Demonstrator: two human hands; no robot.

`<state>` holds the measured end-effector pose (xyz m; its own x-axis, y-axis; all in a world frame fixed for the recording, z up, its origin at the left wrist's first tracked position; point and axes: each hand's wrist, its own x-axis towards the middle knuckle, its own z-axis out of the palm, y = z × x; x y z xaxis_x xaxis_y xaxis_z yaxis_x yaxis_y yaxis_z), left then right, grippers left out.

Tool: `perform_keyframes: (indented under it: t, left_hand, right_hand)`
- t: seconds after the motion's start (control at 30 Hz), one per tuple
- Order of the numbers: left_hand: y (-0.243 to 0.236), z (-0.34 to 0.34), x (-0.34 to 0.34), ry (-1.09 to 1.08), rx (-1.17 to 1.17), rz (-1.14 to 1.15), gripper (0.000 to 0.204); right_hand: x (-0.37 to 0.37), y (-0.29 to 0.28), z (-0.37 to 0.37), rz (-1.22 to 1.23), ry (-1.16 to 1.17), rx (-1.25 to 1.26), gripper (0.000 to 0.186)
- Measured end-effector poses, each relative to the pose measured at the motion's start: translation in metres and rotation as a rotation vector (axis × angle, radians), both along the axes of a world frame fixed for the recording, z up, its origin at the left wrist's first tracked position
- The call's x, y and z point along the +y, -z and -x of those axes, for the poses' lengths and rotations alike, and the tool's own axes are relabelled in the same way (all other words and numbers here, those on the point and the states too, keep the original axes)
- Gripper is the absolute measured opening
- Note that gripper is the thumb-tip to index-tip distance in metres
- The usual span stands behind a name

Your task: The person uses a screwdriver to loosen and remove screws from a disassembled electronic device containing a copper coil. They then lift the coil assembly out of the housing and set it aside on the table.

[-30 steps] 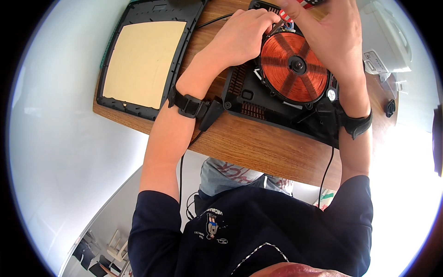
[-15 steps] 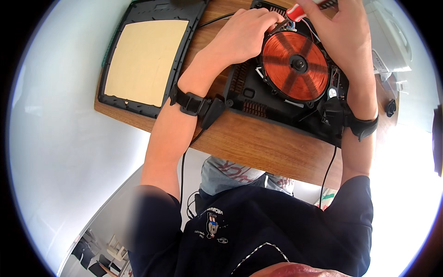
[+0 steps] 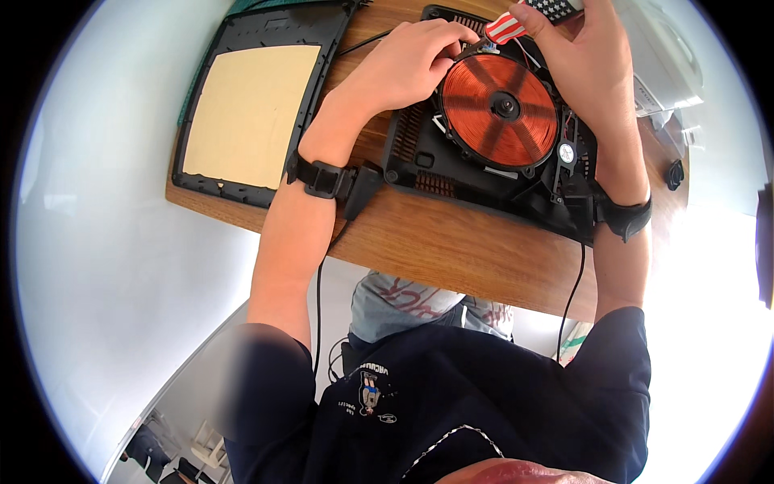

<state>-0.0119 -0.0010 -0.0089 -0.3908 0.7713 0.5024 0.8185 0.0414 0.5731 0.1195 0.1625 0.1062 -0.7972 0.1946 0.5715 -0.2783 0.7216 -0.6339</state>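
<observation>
Here, at the upper right of the frame, the right hand (image 3: 595,71) has its fingers wrapped around a screwdriver (image 3: 506,28) with a striped, starred handle. At top centre, the left hand (image 3: 403,66) curls its fingers beside the shaft; whether they grip anything, I cannot tell. Below, the copper coil (image 3: 472,117) sits in a black housing (image 3: 484,194) on the table (image 3: 451,258).

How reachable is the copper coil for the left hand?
Likely yes: the left hand is beside the upper-left rim of the copper coil, whose broad face lies largely uncovered.
</observation>
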Motion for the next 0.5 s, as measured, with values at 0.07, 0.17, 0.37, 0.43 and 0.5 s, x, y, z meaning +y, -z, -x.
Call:
perform_keyframes:
  t: [0.07, 0.17, 0.37, 0.43, 0.5]
  left_hand:
    - [-0.004, 0.002, 0.0, 0.033, -0.03, -0.004, 0.033]
    - [-0.005, -0.001, 0.002, 0.003, -0.028, 0.014, 0.032]
    - [-0.005, -0.001, 0.002, -0.022, 0.039, 0.055, 0.031]
    - [-0.003, 0.0, 0.003, -0.033, 0.073, 0.06, 0.03]
    - [-0.003, 0.0, 0.004, -0.037, 0.051, 0.033, 0.029]
  right_hand:
    - [-0.009, 0.004, -0.006, 0.048, 0.04, 0.07, 0.06]
    - [-0.005, 0.012, -0.011, 0.138, 0.052, 0.161, 0.06]
    - [0.032, 0.019, -0.037, 0.27, 0.103, 0.269, 0.054]
    - [0.045, 0.017, -0.055, 0.294, 0.203, 0.185, 0.05]
    - [0.061, 0.023, -0.067, 0.333, 0.26, 0.186, 0.053]
